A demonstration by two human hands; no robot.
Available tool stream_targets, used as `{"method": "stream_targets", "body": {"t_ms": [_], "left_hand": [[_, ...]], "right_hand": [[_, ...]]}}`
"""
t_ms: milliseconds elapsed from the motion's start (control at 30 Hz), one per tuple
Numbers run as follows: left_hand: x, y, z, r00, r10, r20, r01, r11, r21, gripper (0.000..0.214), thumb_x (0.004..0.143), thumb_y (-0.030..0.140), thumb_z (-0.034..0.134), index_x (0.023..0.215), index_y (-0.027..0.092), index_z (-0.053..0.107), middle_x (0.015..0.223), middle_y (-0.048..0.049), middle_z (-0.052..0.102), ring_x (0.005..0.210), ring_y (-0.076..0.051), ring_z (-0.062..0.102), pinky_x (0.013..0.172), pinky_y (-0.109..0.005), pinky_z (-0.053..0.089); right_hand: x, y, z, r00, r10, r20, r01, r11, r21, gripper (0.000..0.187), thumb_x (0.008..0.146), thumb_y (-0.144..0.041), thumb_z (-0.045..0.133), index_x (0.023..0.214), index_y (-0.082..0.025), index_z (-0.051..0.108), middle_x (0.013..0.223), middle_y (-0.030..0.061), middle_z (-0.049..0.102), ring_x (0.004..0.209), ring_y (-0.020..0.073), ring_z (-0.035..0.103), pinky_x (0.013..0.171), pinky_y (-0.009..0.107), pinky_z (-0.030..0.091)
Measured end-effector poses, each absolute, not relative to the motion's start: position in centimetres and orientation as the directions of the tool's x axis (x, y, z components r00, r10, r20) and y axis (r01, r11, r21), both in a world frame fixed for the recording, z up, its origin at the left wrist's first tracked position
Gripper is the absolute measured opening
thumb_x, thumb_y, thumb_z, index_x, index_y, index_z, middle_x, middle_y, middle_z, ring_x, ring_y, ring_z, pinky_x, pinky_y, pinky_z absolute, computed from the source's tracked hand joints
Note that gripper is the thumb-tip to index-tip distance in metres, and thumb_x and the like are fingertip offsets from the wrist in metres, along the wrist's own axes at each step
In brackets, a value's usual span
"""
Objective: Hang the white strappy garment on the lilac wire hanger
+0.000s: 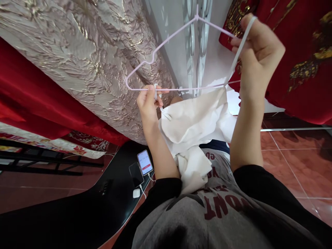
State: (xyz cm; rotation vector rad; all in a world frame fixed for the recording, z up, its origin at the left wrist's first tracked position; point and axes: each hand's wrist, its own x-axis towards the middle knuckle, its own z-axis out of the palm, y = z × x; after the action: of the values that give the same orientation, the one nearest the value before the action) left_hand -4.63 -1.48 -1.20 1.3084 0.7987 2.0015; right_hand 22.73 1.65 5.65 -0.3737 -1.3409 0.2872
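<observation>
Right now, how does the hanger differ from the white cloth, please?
The hanger is pale pink; the cloth is white. The hanger is a thin, open frame; the cloth is broad and creased. The hanger looks stiff, while the cloth droops. Both are pale and look unpatterned.

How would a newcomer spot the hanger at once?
Find the big embossed fabric at upper left. Overlapping its right side, the hanger runs past the left hand to the right hand. It's the thin pale-lilac outline with a peaked top; the cloth below is white and crumpled.
</observation>
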Motion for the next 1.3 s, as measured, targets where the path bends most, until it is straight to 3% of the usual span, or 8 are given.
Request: {"method": "stream_targets", "body": {"t_ms": [167, 300, 500, 733, 800, 933, 1100, 1300], "left_hand": [[-4.5, -1.2, -1.6, -0.323, 0.768, 0.553, -0.110, -0.611, 0.784, 0.039, 0.094, 0.058, 0.077, 0.082, 0.021, 0.072, 0.086, -0.0074, 0.076, 0.051, -0.013, 0.055, 0.042, -0.026, 0.033], [-4.6, -0.8, -1.9, -0.306, 0.789, 0.533, -0.084, -0.580, 0.810, 0.040, 0.096, 0.060, 0.074, 0.084, 0.021, 0.072, 0.087, -0.0077, 0.077, 0.047, -0.012, 0.050, 0.041, -0.025, 0.033], [-4.8, -1.1, -1.7, -0.291, 0.786, 0.546, -0.071, -0.587, 0.807, 0.045, 0.098, 0.064, 0.070, 0.085, 0.021, 0.072, 0.090, -0.0080, 0.079, 0.044, -0.010, 0.047, 0.041, -0.024, 0.036], [-4.7, -1.7, -1.3, -0.278, 0.768, 0.577, -0.119, -0.624, 0.773, 0.039, 0.099, 0.058, 0.072, 0.085, 0.022, 0.071, 0.085, -0.0077, 0.076, 0.048, -0.012, 0.047, 0.044, -0.026, 0.035], [-4.8, -1.5, -1.4, -0.283, 0.776, 0.564, -0.117, -0.612, 0.782, 0.038, 0.099, 0.058, 0.073, 0.086, 0.022, 0.072, 0.087, -0.0073, 0.076, 0.051, -0.013, 0.052, 0.045, -0.027, 0.037], [-4.9, -1.2, -1.7, -0.270, 0.795, 0.543, -0.169, -0.595, 0.786, 0.038, 0.092, 0.060, 0.080, 0.084, 0.024, 0.072, 0.089, -0.0066, 0.077, 0.056, -0.015, 0.058, 0.046, -0.028, 0.040], [-4.8, -1.9, -1.3, -0.255, 0.850, 0.461, -0.151, -0.506, 0.849, 0.037, 0.093, 0.062, 0.078, 0.086, 0.026, 0.072, 0.089, -0.0076, 0.078, 0.056, -0.016, 0.059, 0.048, -0.028, 0.044], [-6.2, -2.2, -0.9, -0.378, 0.810, 0.449, -0.137, -0.529, 0.838, 0.018, 0.099, 0.043, 0.068, 0.097, 0.028, 0.078, 0.111, -0.0063, 0.080, 0.070, -0.017, 0.070, 0.050, -0.028, 0.045]], "right_hand": [[25.2, 3.3, 4.1, 0.299, 0.275, 0.914, -0.011, 0.958, -0.285, 0.059, 0.086, 0.011, 0.056, 0.122, -0.030, 0.080, 0.128, -0.0048, 0.078, 0.128, 0.0211, 0.073, 0.109, 0.039, 0.062], [25.9, 3.0, 3.3, 0.279, 0.290, 0.915, 0.075, 0.944, -0.322, 0.050, 0.092, 0.004, 0.063, 0.126, -0.029, 0.076, 0.134, -0.0054, 0.074, 0.134, 0.0174, 0.069, 0.120, 0.040, 0.056], [26.7, 4.3, 4.2, 0.095, 0.297, 0.950, 0.110, 0.945, -0.307, 0.041, 0.089, 0.000, 0.068, 0.124, -0.018, 0.080, 0.123, 0.0057, 0.080, 0.122, 0.0249, 0.076, 0.109, 0.041, 0.061], [29.1, 4.6, -0.2, 0.684, -0.085, 0.724, 0.335, 0.919, -0.208, 0.028, 0.083, -0.047, 0.082, 0.101, -0.026, 0.080, 0.098, -0.0051, 0.078, 0.098, 0.0146, 0.078, 0.092, 0.036, 0.058], [28.2, 3.1, -0.7, 0.767, -0.113, 0.632, 0.338, 0.908, -0.248, 0.027, 0.092, -0.053, 0.073, 0.087, -0.026, 0.074, 0.082, -0.0055, 0.073, 0.075, 0.0123, 0.076, 0.071, 0.032, 0.057], [24.7, 0.1, 0.3, 0.624, 0.084, 0.777, 0.268, 0.911, -0.314, 0.044, 0.095, -0.066, 0.066, 0.080, -0.025, 0.066, 0.064, -0.0033, 0.062, 0.057, 0.0159, 0.069, 0.054, 0.032, 0.053], [21.1, -1.6, 0.9, 0.004, 0.608, 0.794, 0.289, 0.759, -0.583, 0.034, 0.097, -0.060, 0.068, 0.090, -0.027, 0.075, 0.093, 0.0038, 0.078, 0.091, 0.0219, 0.074, 0.086, 0.042, 0.060], [21.3, -1.8, 0.8, -0.118, 0.688, 0.716, 0.336, 0.706, -0.623, 0.038, 0.100, -0.060, 0.063, 0.086, -0.027, 0.077, 0.090, 0.0020, 0.077, 0.091, 0.0203, 0.072, 0.089, 0.041, 0.057]]}}
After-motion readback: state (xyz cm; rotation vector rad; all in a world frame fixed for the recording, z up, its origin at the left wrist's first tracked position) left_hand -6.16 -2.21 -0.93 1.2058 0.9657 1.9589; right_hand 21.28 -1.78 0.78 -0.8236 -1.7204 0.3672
